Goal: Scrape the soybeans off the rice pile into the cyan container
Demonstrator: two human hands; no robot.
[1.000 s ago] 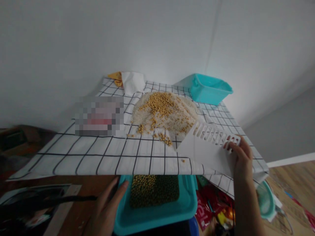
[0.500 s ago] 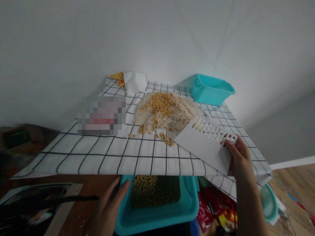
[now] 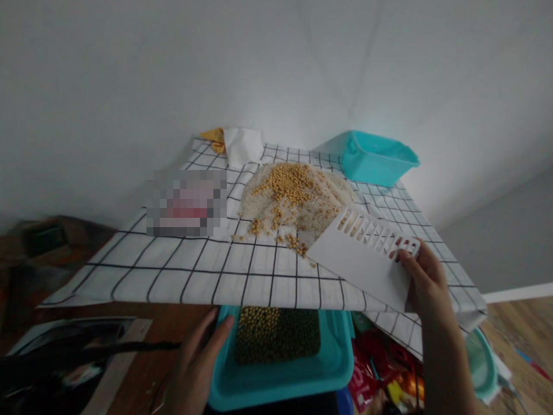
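Observation:
My right hand (image 3: 425, 276) grips a flat white plastic scraper (image 3: 360, 259) with a slotted edge, its corner touching the checked tablecloth (image 3: 181, 271) beside a heap of rice topped with yellow beans (image 3: 294, 193). A few loose beans lie by the scraper's left corner. My left hand (image 3: 196, 363) rests with fingers together against the left rim of a teal tray (image 3: 280, 377) that sits below the table's front edge and holds yellow and green beans (image 3: 276, 334).
A second teal tub (image 3: 374, 155) stands at the back right of the table. A white cloth (image 3: 242, 147) and an orange piece (image 3: 215, 138) lie at the back. A blurred-out patch (image 3: 186, 206) covers something left of the heap. Colourful packets (image 3: 380, 374) lie below at the right.
The scraper has slid slightly left toward the loose beans, and the view has shifted a little. My left hand stays on the tray rim.

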